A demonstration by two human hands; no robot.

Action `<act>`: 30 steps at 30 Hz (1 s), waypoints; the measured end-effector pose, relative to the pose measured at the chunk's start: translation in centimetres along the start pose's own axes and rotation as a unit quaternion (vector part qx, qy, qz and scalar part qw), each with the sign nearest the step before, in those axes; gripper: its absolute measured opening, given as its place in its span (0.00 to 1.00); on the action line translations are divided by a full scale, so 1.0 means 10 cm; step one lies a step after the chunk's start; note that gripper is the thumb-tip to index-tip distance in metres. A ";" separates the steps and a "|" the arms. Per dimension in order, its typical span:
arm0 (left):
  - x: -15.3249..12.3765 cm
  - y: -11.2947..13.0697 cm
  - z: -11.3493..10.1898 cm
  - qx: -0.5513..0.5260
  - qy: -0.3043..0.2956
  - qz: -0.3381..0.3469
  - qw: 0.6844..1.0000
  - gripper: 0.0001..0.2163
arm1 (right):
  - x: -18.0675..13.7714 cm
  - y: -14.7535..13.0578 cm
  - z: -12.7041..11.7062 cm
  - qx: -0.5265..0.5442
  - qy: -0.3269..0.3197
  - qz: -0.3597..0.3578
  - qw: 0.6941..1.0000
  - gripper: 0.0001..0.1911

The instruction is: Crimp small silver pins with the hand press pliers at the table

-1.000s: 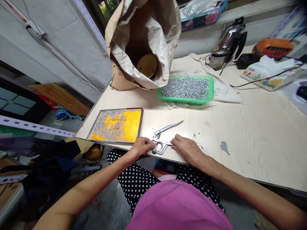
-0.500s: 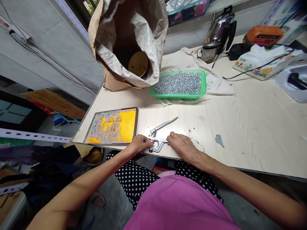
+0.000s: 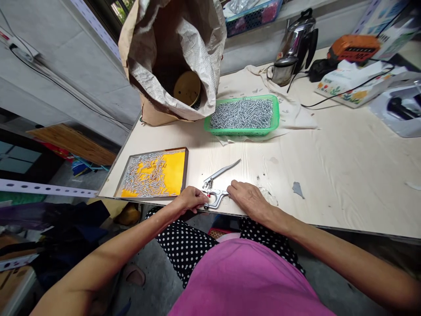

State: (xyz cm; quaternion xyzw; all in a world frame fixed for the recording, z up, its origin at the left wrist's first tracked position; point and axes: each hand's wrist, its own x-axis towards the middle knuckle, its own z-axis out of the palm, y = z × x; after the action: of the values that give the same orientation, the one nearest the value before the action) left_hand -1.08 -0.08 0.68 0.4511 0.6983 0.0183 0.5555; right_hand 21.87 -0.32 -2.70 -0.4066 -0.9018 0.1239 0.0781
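A pair of silver snap pliers lies at the table's front edge, its jaw toward the left and its upper handle raised over a coil spring. A small red part shows in the jaw. My right hand is closed around the end of the lower handle. At the jaw, my left hand has its fingertips pinched together; what they hold, if anything, is too small to make out. Left of the pliers, a shallow tray with a yellow bottom holds many small metal pins, apart from my left hand.
Behind the pliers stands a green basket heaped with similar metal pins. A large open sack with a round tin inside leans at the back left. A metal kettle, a cup and an orange device stand at the back right.
The view has shifted slightly. Both hands keep nearly the same places at the pliers, with the left fingertips still pinched at the jaw.
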 end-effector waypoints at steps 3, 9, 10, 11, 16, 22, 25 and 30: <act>-0.01 -0.01 0.00 -0.004 -0.001 -0.004 1.000 0.16 | 0.02 0.07 -0.13 0.017 -0.015 -0.011 1.000 0.08; -0.04 -0.03 0.03 0.000 0.007 0.002 1.000 0.16 | 0.20 0.43 -0.28 -0.018 -0.026 -0.008 0.999 0.55; -0.05 -0.03 0.03 0.001 0.009 0.000 1.000 0.16 | 0.23 0.46 -0.29 -0.019 -0.047 -0.013 0.999 0.55; -0.05 -0.03 0.03 0.003 0.010 -0.001 1.000 0.16 | 0.25 0.48 -0.29 -0.018 -0.062 -0.018 0.998 0.54; -0.07 -0.01 0.05 -0.003 0.010 -0.001 1.000 0.18 | 0.26 0.42 -0.32 -0.021 -0.055 -0.026 0.998 0.42; -0.11 -0.06 0.07 0.041 0.039 -0.010 0.998 0.17 | 0.17 0.32 -0.34 -0.030 -0.030 -0.025 0.999 0.31; -0.19 -0.07 0.12 0.176 0.156 0.109 0.966 0.15 | 0.13 0.27 -0.33 -0.030 -0.021 -0.031 0.999 0.28; -0.13 0.12 0.30 0.366 0.228 0.361 0.827 0.17 | 0.05 0.18 -0.31 -0.033 -0.003 -0.037 0.999 0.27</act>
State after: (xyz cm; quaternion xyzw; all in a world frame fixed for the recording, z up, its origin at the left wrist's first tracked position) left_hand 2.04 -1.66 1.18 0.8240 0.5482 0.0628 0.1286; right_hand 23.57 1.72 -0.25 -0.3748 -0.9201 0.0922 0.0667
